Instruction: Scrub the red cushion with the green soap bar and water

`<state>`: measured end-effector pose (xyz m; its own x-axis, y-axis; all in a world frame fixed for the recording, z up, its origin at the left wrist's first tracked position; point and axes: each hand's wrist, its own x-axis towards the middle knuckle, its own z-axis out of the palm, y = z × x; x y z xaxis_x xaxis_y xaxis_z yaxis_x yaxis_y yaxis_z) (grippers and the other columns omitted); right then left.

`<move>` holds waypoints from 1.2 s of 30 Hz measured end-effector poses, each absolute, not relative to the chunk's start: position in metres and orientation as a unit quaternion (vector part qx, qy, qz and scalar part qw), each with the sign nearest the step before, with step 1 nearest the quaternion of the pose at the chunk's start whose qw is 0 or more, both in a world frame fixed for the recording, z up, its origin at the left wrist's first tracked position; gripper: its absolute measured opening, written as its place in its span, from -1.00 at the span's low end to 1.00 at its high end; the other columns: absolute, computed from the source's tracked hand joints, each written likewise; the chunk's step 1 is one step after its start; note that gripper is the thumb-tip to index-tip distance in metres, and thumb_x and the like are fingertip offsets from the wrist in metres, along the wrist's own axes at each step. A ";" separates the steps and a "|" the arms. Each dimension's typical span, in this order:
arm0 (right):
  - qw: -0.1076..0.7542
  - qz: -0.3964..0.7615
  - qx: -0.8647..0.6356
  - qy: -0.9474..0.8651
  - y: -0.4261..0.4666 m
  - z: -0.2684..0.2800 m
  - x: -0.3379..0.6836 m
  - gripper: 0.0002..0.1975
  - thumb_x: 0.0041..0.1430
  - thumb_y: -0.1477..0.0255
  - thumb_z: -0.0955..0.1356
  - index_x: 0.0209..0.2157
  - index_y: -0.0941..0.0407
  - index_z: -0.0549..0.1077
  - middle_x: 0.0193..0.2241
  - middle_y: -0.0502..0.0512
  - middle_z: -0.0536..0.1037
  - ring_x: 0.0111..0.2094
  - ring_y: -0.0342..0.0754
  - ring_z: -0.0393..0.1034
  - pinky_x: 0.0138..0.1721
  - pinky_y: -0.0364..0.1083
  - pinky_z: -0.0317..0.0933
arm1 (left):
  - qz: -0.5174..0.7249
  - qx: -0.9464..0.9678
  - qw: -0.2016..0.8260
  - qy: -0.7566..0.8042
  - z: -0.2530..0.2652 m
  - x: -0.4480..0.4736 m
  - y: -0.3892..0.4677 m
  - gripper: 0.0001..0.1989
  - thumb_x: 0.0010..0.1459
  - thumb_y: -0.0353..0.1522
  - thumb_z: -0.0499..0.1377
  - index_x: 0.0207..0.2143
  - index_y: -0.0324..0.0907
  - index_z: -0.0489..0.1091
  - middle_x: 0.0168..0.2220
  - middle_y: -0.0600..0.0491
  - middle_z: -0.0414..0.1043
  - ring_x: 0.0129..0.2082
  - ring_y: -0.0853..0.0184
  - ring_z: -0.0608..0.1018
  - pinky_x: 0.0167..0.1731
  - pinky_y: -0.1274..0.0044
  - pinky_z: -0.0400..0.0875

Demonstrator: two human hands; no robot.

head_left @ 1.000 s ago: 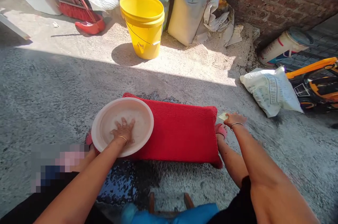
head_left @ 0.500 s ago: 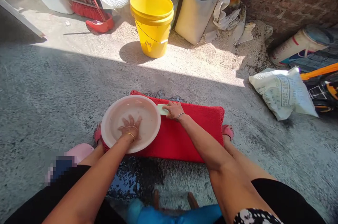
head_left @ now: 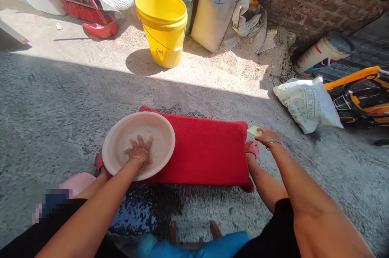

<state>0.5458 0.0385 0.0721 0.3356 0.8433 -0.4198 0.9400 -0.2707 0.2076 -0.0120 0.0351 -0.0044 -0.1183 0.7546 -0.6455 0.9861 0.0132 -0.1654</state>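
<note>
My left hand [head_left: 139, 151] lies spread and open inside a pale pink basin [head_left: 108, 144], in cloudy water. The basin rests on the left end of a thick red folded cloth [head_left: 209, 148] on the concrete floor. Past the cloth's right end, my right hand [head_left: 268, 135] is closed on a small flat pale green object [head_left: 254, 130]; its kind cannot be made out. It is held just above the right pink sandal [head_left: 252, 149], apart from the cloth.
A yellow bucket [head_left: 164, 43] stands ahead in the sun. Behind it are a large sack [head_left: 212, 14] and a red broom with dustpan [head_left: 101, 26]. A white printed bag [head_left: 306, 102] and an orange-black machine [head_left: 361, 95] lie right. Wet floor [head_left: 136, 209] shows nearby.
My right hand has swept right with the pale green object, from beside the basin over the cloth to past its right end. My left hand stays in the basin. The view has shifted right.
</note>
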 end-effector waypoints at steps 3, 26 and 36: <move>0.193 -0.141 0.802 0.548 0.077 0.067 0.484 -0.47 0.19 0.14 0.27 0.16 0.01 0.37 0.00 0.35 0.41 -0.08 0.15 0.38 -0.15 0.03 0.18 | -0.303 0.633 0.188 0.687 -0.006 -0.012 0.035 0.17 -0.19 -0.22 0.39 0.37 0.13 -0.25 0.41 -0.24 -0.45 0.32 -0.39 -0.19 -0.03 -0.19 0.18; 0.264 -0.110 0.835 0.470 0.060 0.072 0.524 -0.49 0.21 0.10 0.23 0.09 0.02 0.46 -0.02 0.43 0.42 -0.07 0.23 0.35 -0.17 0.13 0.15 | -0.320 0.637 0.181 0.677 0.006 -0.006 0.036 0.19 -0.19 -0.18 0.40 0.36 0.15 -0.27 0.41 -0.25 -0.39 0.31 -0.39 -0.11 -0.04 -0.11 0.27; 0.156 -0.146 0.506 0.835 0.054 0.039 0.256 -0.50 0.17 0.11 0.29 0.15 -0.15 0.35 -0.01 0.20 0.36 -0.04 0.09 0.24 -0.08 0.01 0.04 | -0.319 0.626 0.195 0.684 0.000 -0.007 0.037 0.24 -0.22 -0.21 0.41 0.36 0.19 -0.33 0.42 -0.17 -0.44 0.33 -0.36 -0.17 -0.01 -0.12 0.23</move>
<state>0.2561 0.0540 0.0387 -0.4386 0.8002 -0.4090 0.8916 0.4444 -0.0867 -0.0067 0.0374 -0.0004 -0.1393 0.7317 -0.6673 0.9813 0.0114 -0.1922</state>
